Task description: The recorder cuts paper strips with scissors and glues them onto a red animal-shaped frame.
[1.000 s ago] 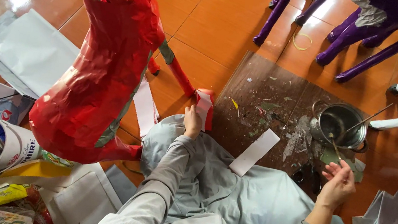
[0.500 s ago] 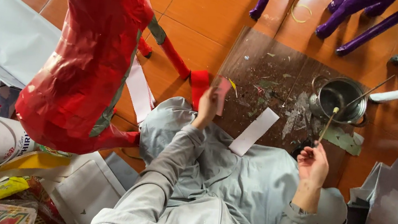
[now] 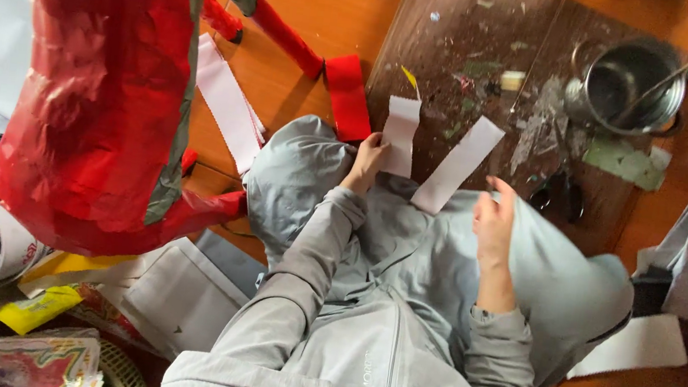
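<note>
Red papier-mâché figure [image 3: 102, 94] fills the left side, its leg ending near a red paper strip [image 3: 348, 96] on the floor. Just right of that, the left hand [image 3: 367, 160] pinches the lower edge of a white paper strip [image 3: 400, 135] lying on the dark board [image 3: 477, 35]. A second white strip [image 3: 457, 164] rests beside it. The right hand [image 3: 493, 225] hovers open, holding nothing, near that strip. A metal pot [image 3: 628, 84] stands at the board's far right.
</note>
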